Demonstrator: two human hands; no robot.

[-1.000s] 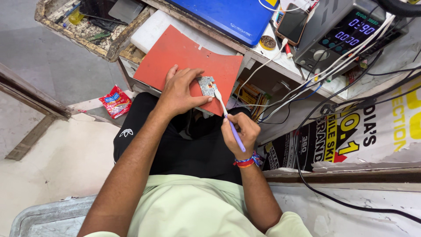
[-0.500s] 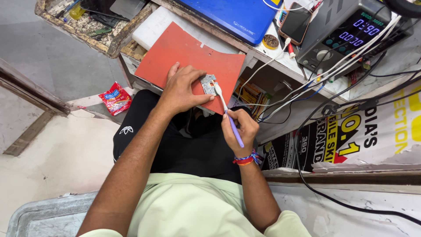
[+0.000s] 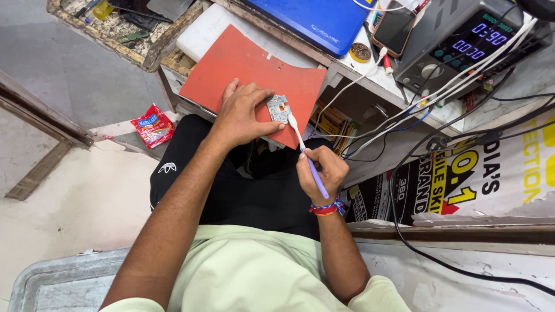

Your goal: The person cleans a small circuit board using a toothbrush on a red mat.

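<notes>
Here the left hand is pressing a small circuit board flat against a red mat, with thumb and fingertips closing on the board's near edges, so the hold is a narrow pinch on the board itself. The mat is lying at the front lip of a cluttered workbench, overhanging the person's lap, and the board is sitting near the mat's lower right corner.

The right hand is gripping a purple-handled brush like a pen, fingers wrapped tight round the handle, and the white brush head is touching the board's right edge.

The board is looking light, thin and stiff, and probably fragile: small metal shields and tiny parts are covering its face, so it is best taken by its bare edges rather than by the top. Being so light, it is likely sliding easily under the brush unless pinned, which the left hand is doing. The mat is looking soft and grippy, which should be helping. The brush is light too, and its handle is giving good control held low, near the head.

Behind, a blue case, a phone and a grey power supply with trailing cables are sitting on the bench. A red packet is lying on the floor.
</notes>
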